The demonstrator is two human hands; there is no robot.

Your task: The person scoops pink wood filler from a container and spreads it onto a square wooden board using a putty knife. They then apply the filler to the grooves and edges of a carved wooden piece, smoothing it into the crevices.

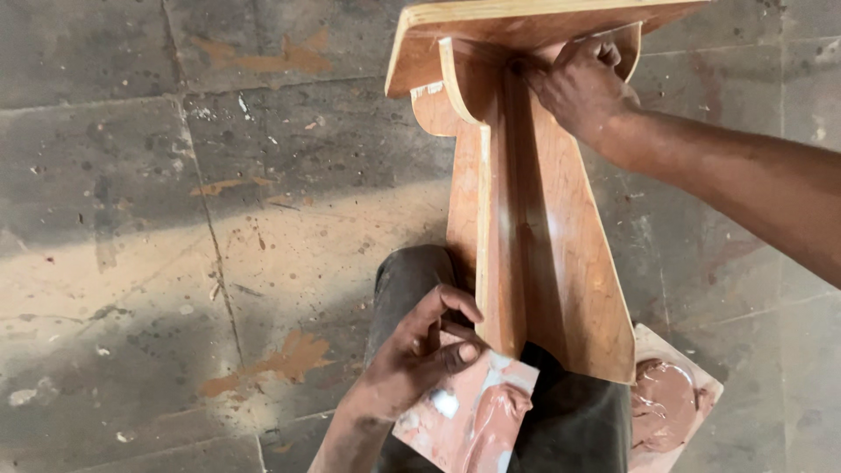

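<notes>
A plywood piece of furniture point(534, 219) with reddish laminate lies tilted across my lap: crossed leg boards run up to a flat top panel point(491, 26) at the frame's upper edge. My right hand point(578, 83) presses its fingers into the corner where the leg boards meet the top panel. My left hand point(420, 355) is curled with fingers pinched together beside the lower end of the middle leg board, touching a small laminate board point(464, 412). That board carries smears of brown putty point(499, 420). Whether the pinched fingers hold putty is unclear.
A second slab point(674, 398) with a mound of brown putty rests at my right knee. My dark trouser leg point(407, 280) lies under the furniture. Around it is a dusty concrete floor point(175, 219) with stains, grooves and small debris.
</notes>
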